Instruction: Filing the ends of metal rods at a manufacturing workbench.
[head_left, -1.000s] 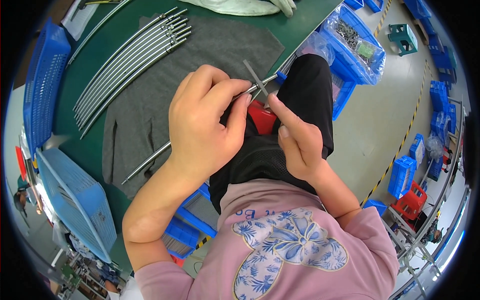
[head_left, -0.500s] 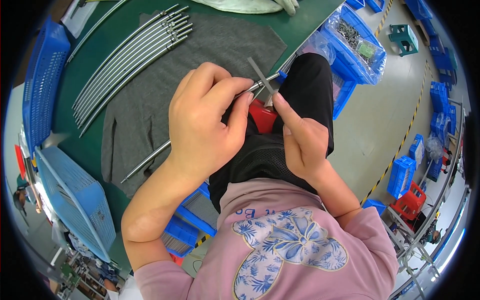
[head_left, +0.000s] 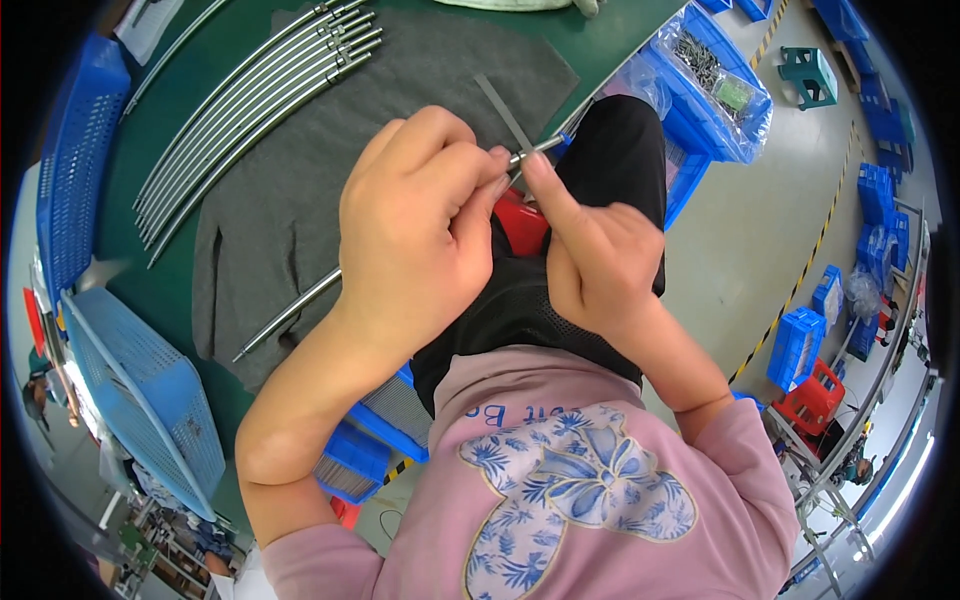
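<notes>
My left hand (head_left: 415, 230) is closed around a slim shiny metal rod (head_left: 288, 314), its thumb and forefinger pinching close to the far end. The rod slants from the cloth at lower left, under my hand, to a short stepped tip at upper right. My right hand (head_left: 605, 265) grips a thin flat grey file (head_left: 503, 108), forefinger stretched along it. The file lies across the rod's tip, just beyond my left fingertips, and points up and left. My curled right fingers partly hide its near end.
Several similar metal rods (head_left: 245, 130) lie side by side on a dark grey cloth (head_left: 440, 75) over the green table (head_left: 645, 22). Blue baskets (head_left: 150, 390) stand at the left. A blue bin (head_left: 750, 125) of small metal parts is at upper right, beyond my knee.
My right hand has moved up and left, sliding the file across the rod's tip so more of it sticks out beyond. My left hand keeps its grip, almost still.
</notes>
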